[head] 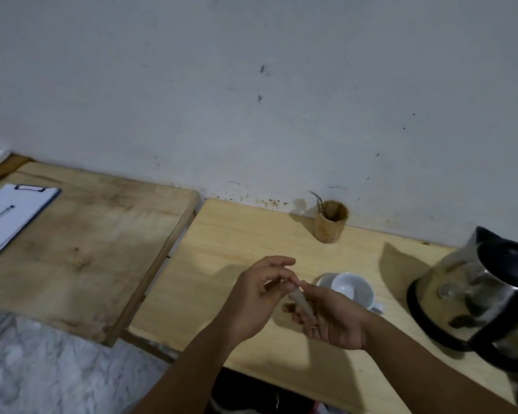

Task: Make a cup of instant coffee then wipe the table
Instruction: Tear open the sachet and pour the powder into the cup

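Observation:
A white cup (352,289) stands on the light wooden table (231,234), just behind my hands. My right hand (331,319) holds a thin pale stick sachet (304,306) in its fingers. The sachet's upper end is pinched by the thumb and fingertips of my left hand (259,297). Both hands hover over the table in front of the cup. An electric kettle (479,297) of steel with a black lid and base sits at the right.
A small bamboo holder (331,221) with a utensil in it stands by the wall. A second, darker table (87,249) on the left carries a clipboard (11,218) with paper and a pen. A pale floor lies at lower left.

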